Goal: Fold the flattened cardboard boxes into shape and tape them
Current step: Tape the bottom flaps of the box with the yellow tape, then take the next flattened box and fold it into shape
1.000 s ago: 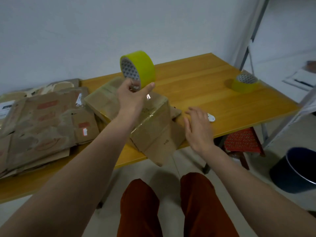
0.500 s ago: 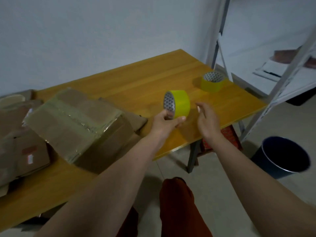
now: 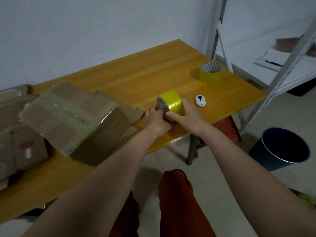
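Both hands are meeting over the near edge of the yellow wooden surface (image 3: pixel 136 77), closing together on a roll of yellow packing tape with a patterned cardboard core (image 3: pixel 171 102). The left hand (image 3: pixel 158 120) is gripping the roll from the core side, its fingers curling around the near rim, while the right hand (image 3: pixel 189 118) is holding the opposite side, thumb lying across the front of the roll and fingers wrapping over its glossy yellow band. The roll is standing on edge between the two hands, just above or on the surface; which of the two cannot be told. To the left of the left hand, the folded brown cardboard box sealed along its top with clear tape (image 3: pixel 75 115) is sitting tilted on the surface, resting partly on a loose flat piece of cardboard. Farther left, a stack of flattened brown cardboard boxes (image 3: pixel 20 134) is lying. Just beyond the right hand, a small white oval device with a black mark (image 3: pixel 200 100) is lying on the surface, and well beyond it a second roll of yellow tape (image 3: pixel 211 72) is lying flat. On the floor to the right of the right arm, a dark blue round bin (image 3: pixel 280 149) is standing beside a white metal shelf frame (image 3: pixel 282 74).
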Demonstrator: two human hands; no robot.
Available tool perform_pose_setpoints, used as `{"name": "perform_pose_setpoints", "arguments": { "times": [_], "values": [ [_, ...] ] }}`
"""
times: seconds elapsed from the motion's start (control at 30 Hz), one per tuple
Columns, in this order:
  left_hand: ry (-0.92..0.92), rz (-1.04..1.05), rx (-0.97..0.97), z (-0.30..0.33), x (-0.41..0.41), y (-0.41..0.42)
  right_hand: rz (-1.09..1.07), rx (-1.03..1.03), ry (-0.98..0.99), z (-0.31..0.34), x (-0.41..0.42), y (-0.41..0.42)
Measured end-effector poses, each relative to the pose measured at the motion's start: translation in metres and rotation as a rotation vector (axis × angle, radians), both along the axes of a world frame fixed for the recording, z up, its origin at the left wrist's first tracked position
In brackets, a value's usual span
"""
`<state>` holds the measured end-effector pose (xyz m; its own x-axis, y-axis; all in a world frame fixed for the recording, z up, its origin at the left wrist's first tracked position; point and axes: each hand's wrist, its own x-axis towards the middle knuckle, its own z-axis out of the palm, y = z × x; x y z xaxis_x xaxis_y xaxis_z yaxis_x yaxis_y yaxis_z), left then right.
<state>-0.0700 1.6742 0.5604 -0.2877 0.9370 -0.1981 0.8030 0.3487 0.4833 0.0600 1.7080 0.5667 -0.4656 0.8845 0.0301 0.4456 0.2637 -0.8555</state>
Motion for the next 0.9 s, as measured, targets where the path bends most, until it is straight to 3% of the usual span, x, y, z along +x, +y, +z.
{"name": "perform_pose_setpoints", "arguments": {
  "times": [0.13,0.27,0.37,0.47,0.57,0.67,0.8,0.9],
  "values": [
    [-0.056,-0.012,0.025,0.006,-0.004,-0.024,-0.030,-0.052,0.007,0.004,-0.001,-0.006],
    [-0.041,-0.101,0.272,0.025,-0.004,-0.076,-0.094,-0.055,0.027,0.011,-0.001,-0.016],
    [0.142,-0.195,0.493,0.042,-0.013,-0.115,-0.201,0.200,-0.029,0.029,-0.014,-0.028],
    [0.310,-0.092,0.691,0.063,-0.038,-0.138,-0.184,0.400,-0.051,0.048,-0.043,-0.051],
    [0.440,0.144,0.539,0.080,-0.078,-0.152,-0.016,0.468,-0.013,0.058,-0.087,-0.077],
    [0.531,0.208,0.289,0.070,-0.109,-0.163,0.099,0.439,-0.055,0.062,-0.136,-0.095],
    [0.632,0.157,0.296,0.051,-0.118,-0.170,0.018,0.392,-0.194,0.047,-0.168,-0.099],
    [0.667,0.112,0.385,0.042,-0.126,-0.176,-0.076,0.295,-0.171,0.037,-0.171,-0.094]
  ]
}}
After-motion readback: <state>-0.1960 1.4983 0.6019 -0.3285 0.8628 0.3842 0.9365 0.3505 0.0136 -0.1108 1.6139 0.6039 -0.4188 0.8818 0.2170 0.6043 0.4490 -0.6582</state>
